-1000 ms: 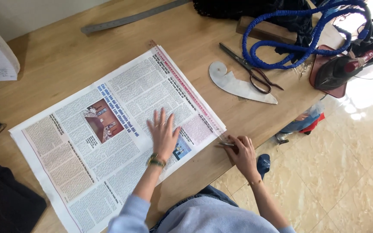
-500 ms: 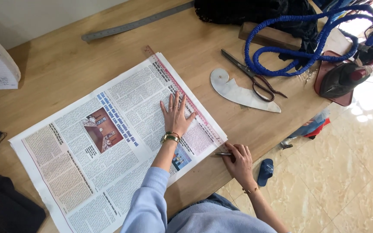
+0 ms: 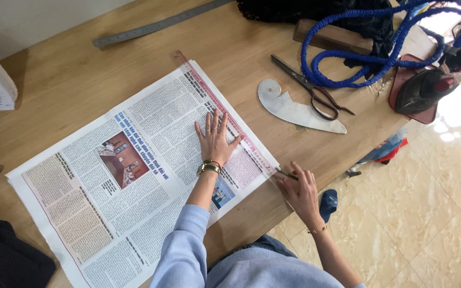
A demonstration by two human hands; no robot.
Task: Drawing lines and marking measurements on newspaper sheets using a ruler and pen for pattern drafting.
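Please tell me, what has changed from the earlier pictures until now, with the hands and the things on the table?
The left hand slid up the spread printed newspaper, from near its lower edge toward the transparent ruler along its right side, and lies flat there. The right hand kept its thin dark pencil at the newspaper's lower right corner. The black scissors, white curved template and wooden table stayed.

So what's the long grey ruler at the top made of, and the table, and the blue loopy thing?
The ruler looks like metal: thin, flat, dull grey with a slight sheen. The table looks like wood with a smooth light-brown finish and faint grain, though it could be a veneer. The blue cord seems wrapped in woven fabric, judging by its ribbed, matte surface.
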